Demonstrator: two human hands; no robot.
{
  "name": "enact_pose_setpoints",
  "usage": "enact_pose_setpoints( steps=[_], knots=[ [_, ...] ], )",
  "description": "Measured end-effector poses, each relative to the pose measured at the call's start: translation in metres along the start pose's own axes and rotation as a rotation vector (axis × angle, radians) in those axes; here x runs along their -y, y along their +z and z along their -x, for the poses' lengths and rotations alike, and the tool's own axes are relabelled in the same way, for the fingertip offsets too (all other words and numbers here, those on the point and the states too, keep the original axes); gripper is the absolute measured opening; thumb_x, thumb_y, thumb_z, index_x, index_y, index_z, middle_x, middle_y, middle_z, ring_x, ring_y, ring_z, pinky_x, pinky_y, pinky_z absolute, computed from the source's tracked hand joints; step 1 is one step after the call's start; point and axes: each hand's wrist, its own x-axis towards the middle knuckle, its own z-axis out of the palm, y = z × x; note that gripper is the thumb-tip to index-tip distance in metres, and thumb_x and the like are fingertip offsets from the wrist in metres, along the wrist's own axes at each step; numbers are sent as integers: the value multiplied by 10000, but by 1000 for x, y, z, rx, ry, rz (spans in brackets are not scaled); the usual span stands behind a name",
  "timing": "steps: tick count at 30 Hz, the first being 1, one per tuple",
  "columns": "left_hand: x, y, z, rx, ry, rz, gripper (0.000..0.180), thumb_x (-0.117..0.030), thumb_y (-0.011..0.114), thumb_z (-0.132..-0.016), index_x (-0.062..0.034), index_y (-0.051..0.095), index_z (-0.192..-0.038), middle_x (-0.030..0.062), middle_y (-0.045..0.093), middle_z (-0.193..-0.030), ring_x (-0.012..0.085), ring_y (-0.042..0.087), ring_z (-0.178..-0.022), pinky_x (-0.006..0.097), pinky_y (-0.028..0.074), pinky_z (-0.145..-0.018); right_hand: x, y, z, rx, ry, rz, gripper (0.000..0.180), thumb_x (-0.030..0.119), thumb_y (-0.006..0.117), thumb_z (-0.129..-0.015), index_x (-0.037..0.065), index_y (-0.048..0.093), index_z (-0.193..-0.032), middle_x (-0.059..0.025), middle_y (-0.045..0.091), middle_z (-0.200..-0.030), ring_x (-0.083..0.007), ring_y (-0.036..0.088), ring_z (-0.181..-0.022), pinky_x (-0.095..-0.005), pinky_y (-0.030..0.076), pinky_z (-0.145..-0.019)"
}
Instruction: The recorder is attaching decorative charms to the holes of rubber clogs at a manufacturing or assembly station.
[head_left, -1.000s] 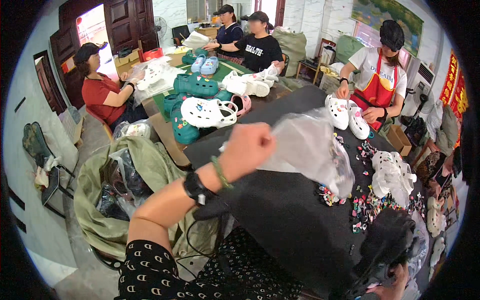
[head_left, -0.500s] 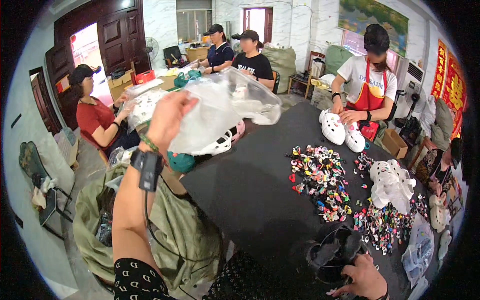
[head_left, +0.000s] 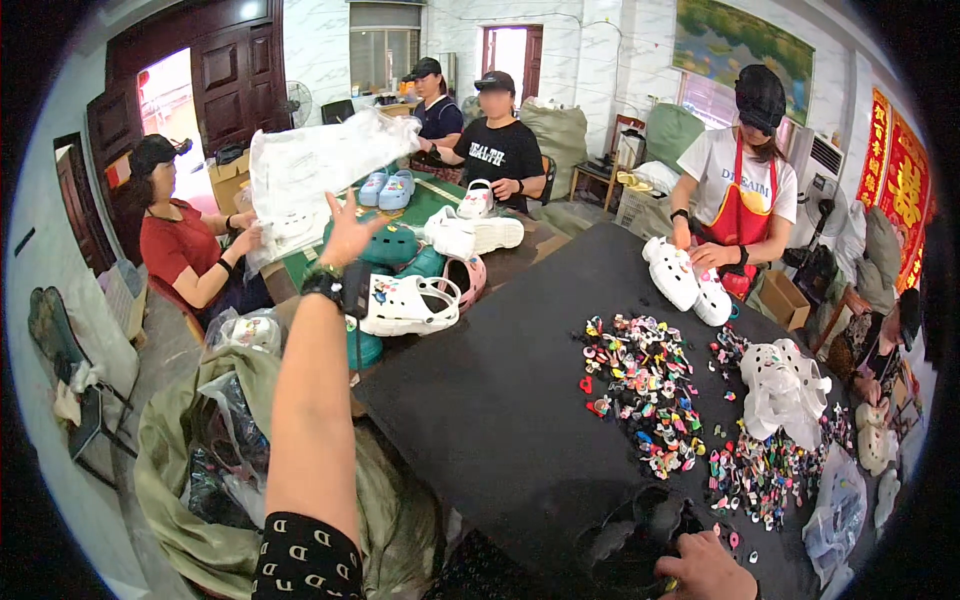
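Observation:
My left hand [head_left: 352, 232] is stretched over the left end of the black table, fingers spread and holding nothing. Beyond it, a large translucent plastic bag [head_left: 325, 165] spreads out near two co-workers. White clogs with charms [head_left: 408, 306] lie just right of my left wrist, beside teal clogs [head_left: 390, 243] and a pink clog [head_left: 470, 280]. At the lower right, my right hand [head_left: 708, 568] curls its fingers at the edge of dark, shiny black clogs [head_left: 635, 530]. These blend into the black tabletop, so their outline is hard to see.
Piles of small colourful shoe charms [head_left: 650, 390] cover the table's right side, near white clogs in plastic [head_left: 785, 390] and a clear bag [head_left: 835, 510]. Across the table, a person in a red apron handles white clogs [head_left: 685, 275]. A green sack [head_left: 390, 500] stands at lower left.
My left hand has let go of the clear plastic bag, and its fingers have spread. A bag now spreads farther left, beyond the hand. My right hand has moved slightly down and left.

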Motion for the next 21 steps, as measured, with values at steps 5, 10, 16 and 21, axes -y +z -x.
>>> enact_pose_setpoints(
  steps=[5,10,16,21],
  knots=[
    [39,13,49,4,-98,-92,731,-246,730,-782,39,453,-1396,385,272,-1459,485,297,-1391,447,306,-1143,-5,4,0,1,-33,-6,491,258,848,-582,59,598,-955,-162,479,-943,-366,484,-937,-450,393,-815],
    [14,19,95,-13,60,15,319,-147,679,-795,-1,699,-1077,200,678,-1125,350,626,-1089,415,479,-973,-3,0,0,68,-14,5,484,252,846,-602,66,604,-978,-171,483,-961,-369,489,-950,-453,386,-828],
    [-128,13,189,210,116,448,260,-46,620,-854,-4,678,-1104,195,650,-1189,296,695,-936,374,548,-802,-31,3,-5,184,-164,209,460,499,761,-706,145,636,-973,-93,519,-843,-286,524,-872,-426,370,-795],
    [-236,-24,273,287,556,309,264,7,643,-836,-35,682,-1094,146,632,-1269,298,634,-1118,360,496,-942,-15,-25,-58,4,-290,244,334,280,718,-765,96,632,-1030,-117,552,-960,-289,553,-929,-406,408,-810]
  ],
)
